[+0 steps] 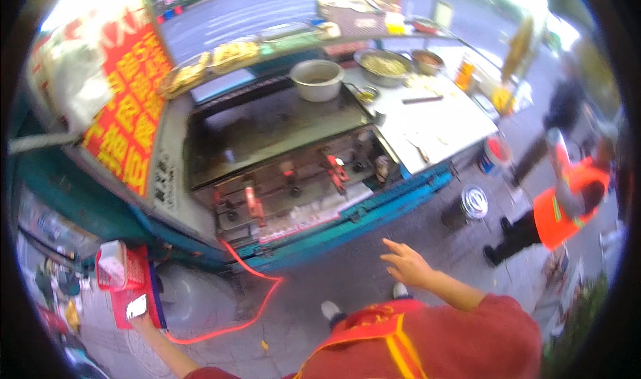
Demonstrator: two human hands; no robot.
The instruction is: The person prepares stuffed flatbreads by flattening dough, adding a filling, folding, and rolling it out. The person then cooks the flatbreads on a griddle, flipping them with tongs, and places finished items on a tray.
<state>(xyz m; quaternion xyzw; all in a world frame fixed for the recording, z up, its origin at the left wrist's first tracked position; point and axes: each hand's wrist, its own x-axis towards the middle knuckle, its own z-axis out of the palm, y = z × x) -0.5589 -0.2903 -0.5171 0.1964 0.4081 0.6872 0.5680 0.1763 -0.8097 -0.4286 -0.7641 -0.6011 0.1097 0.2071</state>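
At the lower left, my left hand (pixel 140 321) is at a white-faced object (pixel 136 307), which looks like a phone, over a red surface (pixel 120 301) with a red plastic basket (pixel 135 269) behind it. In front of my body, my right hand (pixel 408 264) reaches out over the pavement with fingers spread and nothing in it. Ahead is a food cart with a flat griddle (pixel 270 124); a metal pot (pixel 317 81) stands on its far right part. Red gas valves (pixel 336 175) show in the open bay below the griddle.
A white worktop (pixel 435 124) at the right bears a large bowl of shredded food (pixel 384 67), an orange bottle (pixel 464 72) and a spatula-like tool (pixel 418 148). A red hose (pixel 225 335) crosses the pavement. Buckets (pixel 496 151) and a person in an orange vest (pixel 566 209) are at the right.
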